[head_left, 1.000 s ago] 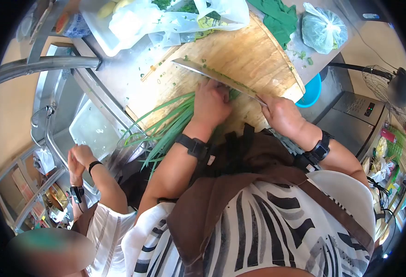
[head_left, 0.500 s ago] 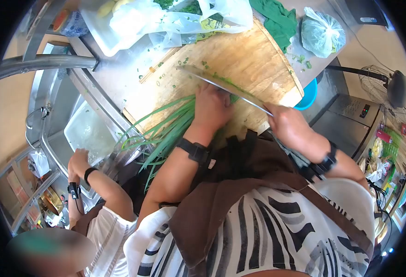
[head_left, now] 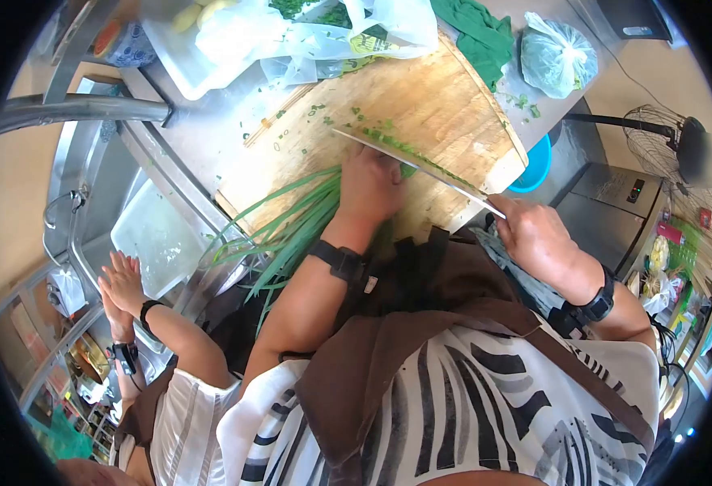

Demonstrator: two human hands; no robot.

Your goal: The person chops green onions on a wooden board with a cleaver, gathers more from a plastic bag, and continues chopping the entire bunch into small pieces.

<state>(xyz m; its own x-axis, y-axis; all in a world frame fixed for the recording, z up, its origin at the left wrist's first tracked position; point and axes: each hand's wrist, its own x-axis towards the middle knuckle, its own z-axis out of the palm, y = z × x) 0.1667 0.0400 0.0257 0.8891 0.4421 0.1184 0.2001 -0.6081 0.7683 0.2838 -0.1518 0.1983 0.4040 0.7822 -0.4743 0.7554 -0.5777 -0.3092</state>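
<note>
My left hand (head_left: pixel 369 185) is closed round a bunch of green onions (head_left: pixel 303 212) on the wooden cutting board (head_left: pixel 437 97). Their long green leaves trail off the board's near left edge. In my right hand (head_left: pixel 530 231) I grip the handle of a knife (head_left: pixel 425 166), its long blade slanting up and left across the board, right beside my left fingers. Chopped green pieces (head_left: pixel 388 134) lie along the far side of the blade, and small rings are scattered farther left.
At the back, plastic bags (head_left: pixel 315 44) with greens lie by a white tray (head_left: pixel 186 69). A green cloth (head_left: pixel 477 36) and a tied bag (head_left: pixel 558 57) sit behind the board. A blue bucket (head_left: pixel 534 166) stands right. At the left sink (head_left: pixel 89 211), a co-worker's hands (head_left: pixel 123 287) are raised.
My right hand and the knife have moved right, and more chopped pieces show along the blade. My left hand stays nearly in place. The co-worker's hands have come together.
</note>
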